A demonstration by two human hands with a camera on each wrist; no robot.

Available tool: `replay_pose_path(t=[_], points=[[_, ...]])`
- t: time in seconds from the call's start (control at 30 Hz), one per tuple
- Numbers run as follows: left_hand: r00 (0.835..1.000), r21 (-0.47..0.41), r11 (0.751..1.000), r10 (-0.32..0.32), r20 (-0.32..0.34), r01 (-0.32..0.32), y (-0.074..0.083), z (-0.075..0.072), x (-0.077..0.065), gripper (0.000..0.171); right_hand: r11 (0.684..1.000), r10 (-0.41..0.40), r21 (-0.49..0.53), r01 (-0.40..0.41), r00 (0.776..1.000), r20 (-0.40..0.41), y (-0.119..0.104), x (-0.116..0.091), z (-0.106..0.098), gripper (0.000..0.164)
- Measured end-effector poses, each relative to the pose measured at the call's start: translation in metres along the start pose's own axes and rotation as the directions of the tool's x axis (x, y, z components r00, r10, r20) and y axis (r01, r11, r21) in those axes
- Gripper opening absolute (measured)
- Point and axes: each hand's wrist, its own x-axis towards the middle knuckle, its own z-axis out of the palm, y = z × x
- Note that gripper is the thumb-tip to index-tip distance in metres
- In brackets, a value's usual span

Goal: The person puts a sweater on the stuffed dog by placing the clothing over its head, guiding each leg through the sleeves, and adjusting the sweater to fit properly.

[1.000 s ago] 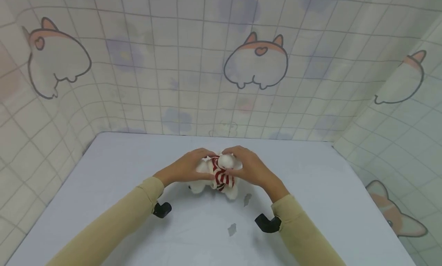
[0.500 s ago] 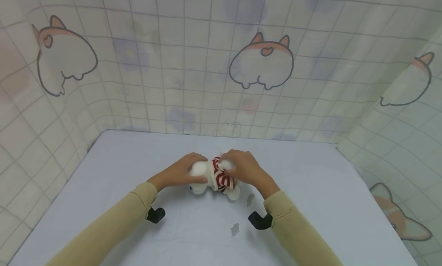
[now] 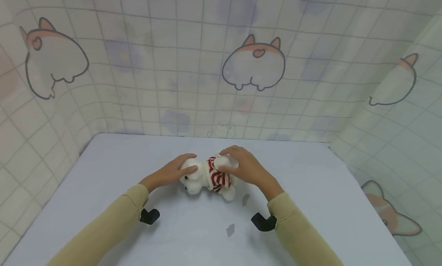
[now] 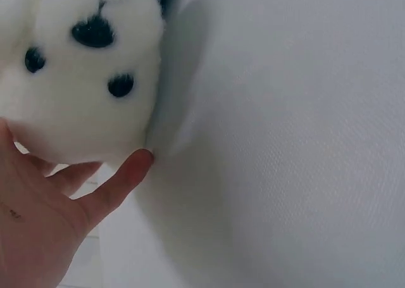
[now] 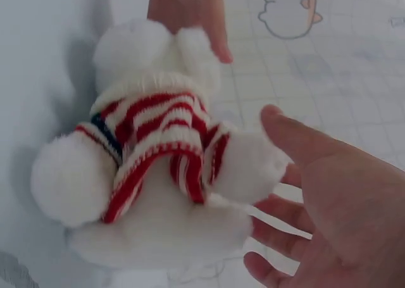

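Note:
A white plush toy bear (image 3: 203,175) in a red-and-white striped knitted sweater (image 5: 158,123) lies on its side on the table, head to the left. My left hand (image 3: 168,173) spreads around the top of its head, thumb near the eyes. In the left wrist view, the dark eyes and nose show on the bear's face (image 4: 88,104), and the left hand (image 4: 44,212) rests at its crown with extended fingers. My right hand (image 3: 243,166) stands around a raised white paw (image 3: 226,162). The right wrist view shows that hand (image 5: 335,206) loosely spread beside the paw, fingers partly behind it.
The white table (image 3: 293,174) bears two small grey patches (image 3: 230,230) nearer to me. A white gridded curtain (image 3: 193,85) with corgi drawings hangs behind it and along both sides. Black wrist mounts (image 3: 264,222) jut from both sleeves.
My left hand has moved left, from the bear's neck and body to its head, uncovering the face. The right hand stays around the paw, and the bear remains lying on the table.

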Motion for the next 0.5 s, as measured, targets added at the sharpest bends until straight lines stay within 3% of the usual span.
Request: replay_pose_path(t=[0.17, 0.27, 0.33, 0.4, 0.5], points=[[0.998, 0.027, 0.999, -0.033, -0.048, 0.034, 0.001, -0.003, -0.004, 0.073, 0.986, 0.106, 0.137, -0.1, 0.994, -0.037, 0.019, 0.006, 0.0, 0.047], [0.995, 0.038, 0.997, -0.066, -0.075, 0.069, 0.001, -0.004, -0.005, 0.073, 0.944, 0.198, 0.273, -0.187, 0.98, -0.013, 0.031, 0.009, 0.004, 0.047], [0.993, 0.049, 0.995, -0.084, -0.083, 0.088, 0.001, -0.004, -0.006, 0.075, 0.891, 0.28, 0.367, -0.267, 0.96, 0.018, 0.038, 0.01, 0.008, 0.048], [0.99, 0.042, 0.992, -0.118, -0.076, 0.122, 0.002, -0.003, -0.007, 0.077, 0.819, 0.361, 0.452, -0.352, 0.93, 0.069, 0.042, 0.011, 0.012, 0.051], [0.985, -0.016, 0.986, -0.164, -0.057, 0.164, 0.002, -0.001, -0.008, 0.078, 0.721, 0.434, 0.532, -0.445, 0.887, 0.155, 0.049, 0.014, 0.021, 0.059]])
